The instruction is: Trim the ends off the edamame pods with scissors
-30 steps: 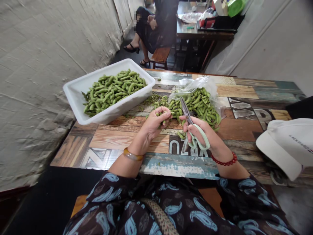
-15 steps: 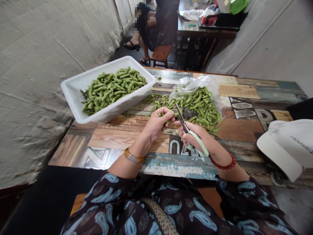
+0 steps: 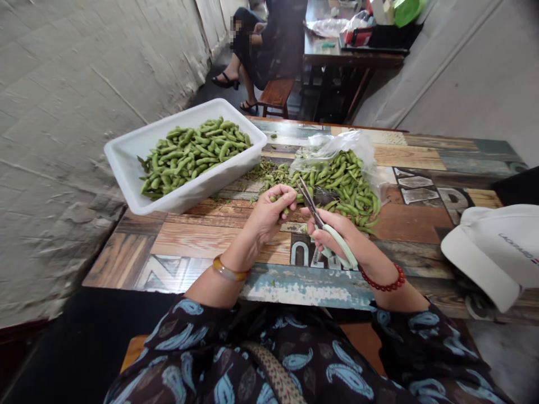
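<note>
Between the thumb and fingers of my left hand (image 3: pixel 273 210) are green edamame pods (image 3: pixel 286 211), partly covered by the fingers. My right hand (image 3: pixel 337 231) is closed round the pale green handles of a pair of scissors (image 3: pixel 310 203), whose blades point up and left, slightly apart, close to my left fingertips. Behind my hands a heap of pods (image 3: pixel 343 182) spills from a clear plastic bag (image 3: pixel 337 145). A white plastic tub (image 3: pixel 185 193) at the left holds many more pods (image 3: pixel 196 154).
Small green trimmings (image 3: pixel 272 171) lie between tub and bag. A white cap (image 3: pixel 497 247) rests at the table's right side. Beyond the patterned wooden table (image 3: pixel 219 238), a person sits on a wooden stool (image 3: pixel 277 92) near another table (image 3: pixel 320 53). A rough wall (image 3: pixel 76 112) runs along the left.
The scissors' blades have come a little closer together and tilt slightly further left. My left hand stays nearly in place, with less of a pod showing at its fingertips.
</note>
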{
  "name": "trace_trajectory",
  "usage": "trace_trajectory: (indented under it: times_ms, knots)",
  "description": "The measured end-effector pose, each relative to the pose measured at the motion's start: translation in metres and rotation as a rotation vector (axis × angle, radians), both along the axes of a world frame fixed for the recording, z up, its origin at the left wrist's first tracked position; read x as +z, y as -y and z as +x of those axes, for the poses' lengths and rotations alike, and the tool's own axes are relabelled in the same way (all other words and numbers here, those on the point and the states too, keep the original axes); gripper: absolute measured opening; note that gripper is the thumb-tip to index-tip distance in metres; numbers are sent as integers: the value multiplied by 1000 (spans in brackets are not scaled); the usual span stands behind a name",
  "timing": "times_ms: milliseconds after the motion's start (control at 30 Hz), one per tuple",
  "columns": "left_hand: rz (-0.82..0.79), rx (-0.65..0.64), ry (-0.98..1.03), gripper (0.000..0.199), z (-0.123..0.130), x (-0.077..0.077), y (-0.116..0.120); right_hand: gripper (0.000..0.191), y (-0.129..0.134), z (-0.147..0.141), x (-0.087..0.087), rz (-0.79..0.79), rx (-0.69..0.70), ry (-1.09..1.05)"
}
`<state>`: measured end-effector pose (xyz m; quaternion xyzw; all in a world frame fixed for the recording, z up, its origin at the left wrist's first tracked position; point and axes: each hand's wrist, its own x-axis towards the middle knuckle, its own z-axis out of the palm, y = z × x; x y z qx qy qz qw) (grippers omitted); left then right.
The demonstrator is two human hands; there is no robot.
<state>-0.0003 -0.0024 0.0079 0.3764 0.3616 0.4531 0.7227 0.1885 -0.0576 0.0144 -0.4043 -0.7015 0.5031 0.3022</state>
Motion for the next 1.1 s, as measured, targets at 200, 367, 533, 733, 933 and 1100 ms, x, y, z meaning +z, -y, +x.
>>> trace_trajectory:
  times_ms: [200, 367, 533, 733, 933, 1100]
  knots:
    - [-1, 15, -70, 39, 2, 1, 2, 41, -1, 1, 1, 42, 13, 60]
    - [34, 3, -156, 38, 3, -1, 4, 42, -2, 1, 1, 36, 14, 84]
    - [28, -19, -116, 40, 2, -2, 3, 40, -2, 1, 0, 67, 11, 90]
    - [22, -15, -85, 42, 2, -1, 4, 44, -2, 2, -3, 106, 12, 82]
    - [34, -3, -93, 42, 3, -1, 5, 48, -2, 3, -5, 132, 14, 99]
    - [66, 4, -101, 43, 4, -1, 5, 47, -3, 3, -4, 131, 19, 119]
